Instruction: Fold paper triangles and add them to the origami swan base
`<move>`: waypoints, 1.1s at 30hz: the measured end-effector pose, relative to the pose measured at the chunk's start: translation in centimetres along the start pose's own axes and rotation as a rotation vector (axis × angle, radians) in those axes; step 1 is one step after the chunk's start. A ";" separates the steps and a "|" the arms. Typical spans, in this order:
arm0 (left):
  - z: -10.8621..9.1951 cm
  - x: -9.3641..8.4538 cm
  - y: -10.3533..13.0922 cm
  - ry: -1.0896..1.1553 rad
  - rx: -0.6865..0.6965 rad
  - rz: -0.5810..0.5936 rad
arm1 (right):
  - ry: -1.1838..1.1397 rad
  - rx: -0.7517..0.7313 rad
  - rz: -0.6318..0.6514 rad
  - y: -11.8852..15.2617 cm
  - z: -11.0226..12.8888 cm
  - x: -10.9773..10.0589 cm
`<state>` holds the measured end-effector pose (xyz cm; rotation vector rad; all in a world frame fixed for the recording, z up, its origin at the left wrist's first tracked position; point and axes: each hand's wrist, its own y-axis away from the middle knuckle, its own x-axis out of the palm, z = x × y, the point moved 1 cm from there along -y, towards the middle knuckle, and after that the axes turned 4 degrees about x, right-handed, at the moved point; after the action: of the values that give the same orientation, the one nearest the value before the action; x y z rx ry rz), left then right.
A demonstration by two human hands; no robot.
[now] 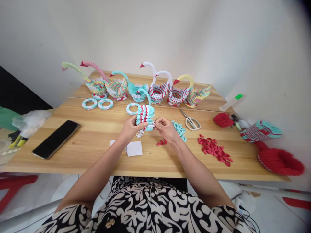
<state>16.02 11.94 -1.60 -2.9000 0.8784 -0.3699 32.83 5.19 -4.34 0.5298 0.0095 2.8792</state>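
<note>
Turquoise, red and white folded-paper body [145, 114], head view: held above the wooden table [93, 129]. Left hand [132, 127] clasps it, thumb in front. Right hand [166, 129] has fingertips pinched narrow at its lower right edge; can't tell if a loose piece is between. Relative to the body: turquoise triangles [179, 130] near right, red triangles [216, 149] farther right, white paper [134, 148] nearer the wearer, paper swans [137, 92] behind, phone [57, 139] well left.

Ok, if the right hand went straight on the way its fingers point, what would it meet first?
The right hand would likely meet the spiky-edged folded-paper piece in the left hand; the right fingers look very close to it, though depth and contact are unclear.
</note>
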 end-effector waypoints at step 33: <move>0.1 -0.3 0.0 -0.074 0.027 -0.042 | -0.100 -0.020 -0.048 -0.1 -1.2 0.4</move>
<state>15.84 12.12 -1.77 -2.8909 0.7967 -0.2741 32.08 5.45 -5.33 0.6601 -0.0217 2.8003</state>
